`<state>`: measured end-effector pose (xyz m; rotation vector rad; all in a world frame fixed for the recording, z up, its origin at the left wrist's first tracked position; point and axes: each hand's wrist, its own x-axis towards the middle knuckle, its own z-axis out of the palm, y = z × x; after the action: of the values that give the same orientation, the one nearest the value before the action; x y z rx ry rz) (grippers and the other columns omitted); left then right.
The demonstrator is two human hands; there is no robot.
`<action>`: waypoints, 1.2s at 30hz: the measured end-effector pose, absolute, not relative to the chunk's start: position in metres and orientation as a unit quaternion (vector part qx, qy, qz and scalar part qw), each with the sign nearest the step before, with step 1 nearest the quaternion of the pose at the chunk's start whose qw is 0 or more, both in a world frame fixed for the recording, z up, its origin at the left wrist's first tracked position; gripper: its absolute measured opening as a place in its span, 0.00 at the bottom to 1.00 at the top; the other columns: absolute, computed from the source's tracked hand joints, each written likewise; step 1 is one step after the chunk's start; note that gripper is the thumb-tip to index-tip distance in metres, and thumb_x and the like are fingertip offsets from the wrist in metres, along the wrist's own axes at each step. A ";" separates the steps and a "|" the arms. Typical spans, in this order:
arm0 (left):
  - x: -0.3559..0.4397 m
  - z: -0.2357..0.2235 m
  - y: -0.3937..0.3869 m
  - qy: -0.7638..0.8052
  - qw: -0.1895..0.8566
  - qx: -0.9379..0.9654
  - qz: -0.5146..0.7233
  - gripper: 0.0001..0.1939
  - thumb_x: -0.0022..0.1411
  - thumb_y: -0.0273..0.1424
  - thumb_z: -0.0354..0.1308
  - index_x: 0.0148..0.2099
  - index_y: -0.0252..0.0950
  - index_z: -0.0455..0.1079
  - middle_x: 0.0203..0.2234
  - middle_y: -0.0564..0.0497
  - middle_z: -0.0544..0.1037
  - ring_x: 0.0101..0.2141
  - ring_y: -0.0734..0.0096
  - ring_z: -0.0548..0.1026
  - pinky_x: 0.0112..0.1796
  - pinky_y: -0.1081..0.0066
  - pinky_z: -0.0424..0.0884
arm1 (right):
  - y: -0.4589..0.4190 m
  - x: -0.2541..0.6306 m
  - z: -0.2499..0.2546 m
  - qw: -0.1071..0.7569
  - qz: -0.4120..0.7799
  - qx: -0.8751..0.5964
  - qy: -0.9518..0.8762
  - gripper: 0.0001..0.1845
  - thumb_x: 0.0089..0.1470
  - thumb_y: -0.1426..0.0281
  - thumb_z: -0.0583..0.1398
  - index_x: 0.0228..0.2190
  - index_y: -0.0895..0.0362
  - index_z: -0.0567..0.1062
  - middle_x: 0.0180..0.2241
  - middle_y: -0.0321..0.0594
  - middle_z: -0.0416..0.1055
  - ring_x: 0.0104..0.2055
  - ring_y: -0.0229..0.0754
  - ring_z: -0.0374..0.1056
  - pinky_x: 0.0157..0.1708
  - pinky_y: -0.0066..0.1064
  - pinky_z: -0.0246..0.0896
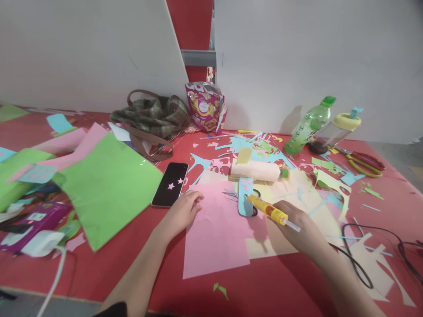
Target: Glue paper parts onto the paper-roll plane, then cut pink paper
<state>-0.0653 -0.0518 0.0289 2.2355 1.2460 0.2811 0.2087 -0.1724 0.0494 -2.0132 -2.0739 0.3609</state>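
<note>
Red table (277, 290), pink sheet (214, 242) upon it. Person's left hand (184, 209), empty and loosely bent, rests at the sheet's left edge; right hand (300, 226) grasps yellow glue gun (268, 209), pointed at blue paper strip (243, 204) overlying scissors (232, 194).

A soft, dim shadow falls below the glue gun (268, 210)

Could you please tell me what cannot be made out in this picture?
All in the head view:
Black-handled metal scissors: their middle is hidden by the light-blue paper strip.
Yellow plastic glue gun: the right hand hides its handle; whether its nozzle touches the strip is unclear.
White cable: cut off by the bottom edge.
Green-capped plastic bottle: lettering too small and blurred.
</note>
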 end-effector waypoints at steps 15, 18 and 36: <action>-0.059 0.026 -0.054 0.428 0.213 0.874 0.086 0.05 0.55 0.25 0.44 0.31 0.35 0.60 0.30 0.48 0.66 0.34 0.67 0.65 0.36 0.67 0.61 | -0.173 0.208 0.053 0.154 0.132 -0.697 -0.688 0.07 0.48 0.75 0.48 0.28 0.57 0.65 0.26 0.39 0.67 0.24 0.39 0.66 0.23 0.28 0.56; -0.058 0.031 -0.054 0.437 0.221 0.868 0.082 0.05 0.55 0.26 0.44 0.29 0.35 0.60 0.28 0.49 0.67 0.33 0.67 0.65 0.36 0.68 0.61 | -0.173 0.208 0.054 0.159 0.128 -0.698 -0.686 0.07 0.48 0.74 0.48 0.27 0.56 0.65 0.25 0.40 0.67 0.24 0.40 0.66 0.23 0.28 0.56; 0.007 0.057 -0.056 0.428 0.387 0.798 0.173 0.09 0.52 0.34 0.51 0.25 0.35 0.66 0.25 0.52 0.71 0.26 0.73 0.68 0.28 0.74 0.63 | -0.170 0.214 0.046 0.188 0.095 -0.700 -0.682 0.05 0.49 0.72 0.48 0.28 0.56 0.63 0.26 0.40 0.67 0.25 0.40 0.65 0.23 0.28 0.56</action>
<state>0.0072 -0.0560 0.0571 2.0322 1.0898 0.4392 0.2144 -0.1704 0.0457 -1.9690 -1.9190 0.2673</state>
